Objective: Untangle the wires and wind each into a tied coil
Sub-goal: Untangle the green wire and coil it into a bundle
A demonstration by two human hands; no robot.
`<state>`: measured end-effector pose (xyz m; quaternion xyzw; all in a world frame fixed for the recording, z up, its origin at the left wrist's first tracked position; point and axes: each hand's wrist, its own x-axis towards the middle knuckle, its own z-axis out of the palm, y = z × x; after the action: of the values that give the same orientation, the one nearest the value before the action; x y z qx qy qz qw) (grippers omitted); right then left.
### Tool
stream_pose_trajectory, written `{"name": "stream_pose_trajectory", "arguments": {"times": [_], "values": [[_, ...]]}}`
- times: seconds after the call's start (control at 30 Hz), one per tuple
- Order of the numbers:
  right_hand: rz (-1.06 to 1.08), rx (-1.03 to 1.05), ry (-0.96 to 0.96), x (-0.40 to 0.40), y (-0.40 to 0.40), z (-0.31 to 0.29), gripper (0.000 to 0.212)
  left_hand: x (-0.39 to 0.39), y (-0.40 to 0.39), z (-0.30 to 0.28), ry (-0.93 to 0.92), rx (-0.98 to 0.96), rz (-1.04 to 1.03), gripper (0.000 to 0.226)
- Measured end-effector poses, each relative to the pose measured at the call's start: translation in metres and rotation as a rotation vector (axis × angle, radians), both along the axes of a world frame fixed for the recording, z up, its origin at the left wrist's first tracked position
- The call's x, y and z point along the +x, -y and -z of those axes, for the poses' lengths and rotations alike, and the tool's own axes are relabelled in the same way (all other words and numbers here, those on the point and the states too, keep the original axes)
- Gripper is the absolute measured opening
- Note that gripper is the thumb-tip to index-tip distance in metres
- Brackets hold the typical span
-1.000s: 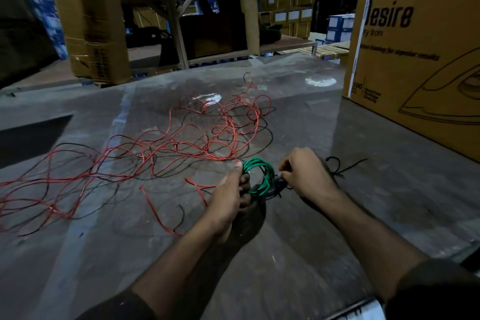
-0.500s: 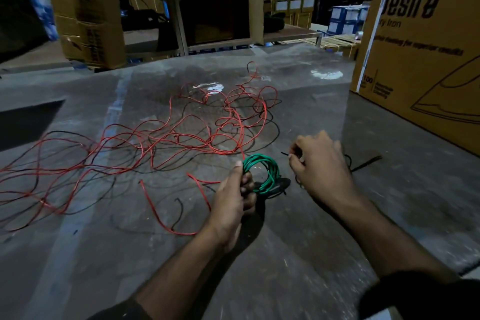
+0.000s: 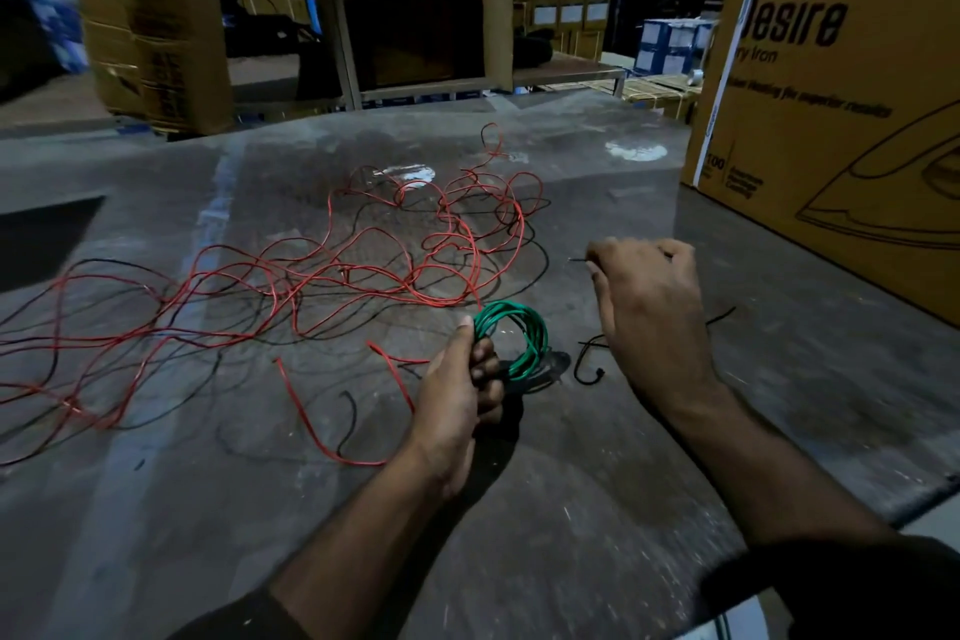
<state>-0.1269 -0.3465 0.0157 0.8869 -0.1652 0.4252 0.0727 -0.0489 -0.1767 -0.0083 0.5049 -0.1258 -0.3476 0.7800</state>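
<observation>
A small green wire coil (image 3: 522, 338) is pinched at its left side by my left hand (image 3: 460, 379), just above the grey table top. My right hand (image 3: 649, 307) hovers to the right of the coil with thumb and finger closed on a thin black tie wire (image 3: 589, 369) whose short tip pokes out left of the fingers; its loose end curls on the table under the hand. A long red wire (image 3: 363, 270) lies spread in loops across the table, tangled with a black wire (image 3: 104, 270).
A large yellow cardboard carton (image 3: 841, 130) stands on the table at the right. Past the table's far edge stand another cardboard box (image 3: 156, 16), shelving posts and stacked boxes. The table's near right corner (image 3: 924, 499) is close to my right forearm.
My right hand has left the green coil and risen up and to the right, drawing the black tie wire with it. The left hand keeps its hold on the coil.
</observation>
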Motion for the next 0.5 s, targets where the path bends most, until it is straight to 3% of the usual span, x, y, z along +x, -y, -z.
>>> {"name": "stream_pose_trajectory", "arguments": {"times": [0.2,0.3,0.4,0.5], "values": [[-0.220,0.204,0.156,0.009,-0.023,-0.017,0.013,-0.005,0.004,-0.003,-0.016,0.046,-0.165,0.033],[-0.375,0.760,0.155,0.021,-0.036,-0.021,0.020,0.000,0.004,-0.004,-0.080,-0.013,-0.224,0.034],[-0.614,1.343,0.148,0.028,-0.045,-0.019,0.024,0.012,0.000,-0.004,-0.020,0.006,-0.289,0.039],[-0.703,1.528,0.095,0.028,-0.055,-0.011,0.032,0.021,-0.004,-0.005,0.049,0.005,-0.328,0.043]]}}
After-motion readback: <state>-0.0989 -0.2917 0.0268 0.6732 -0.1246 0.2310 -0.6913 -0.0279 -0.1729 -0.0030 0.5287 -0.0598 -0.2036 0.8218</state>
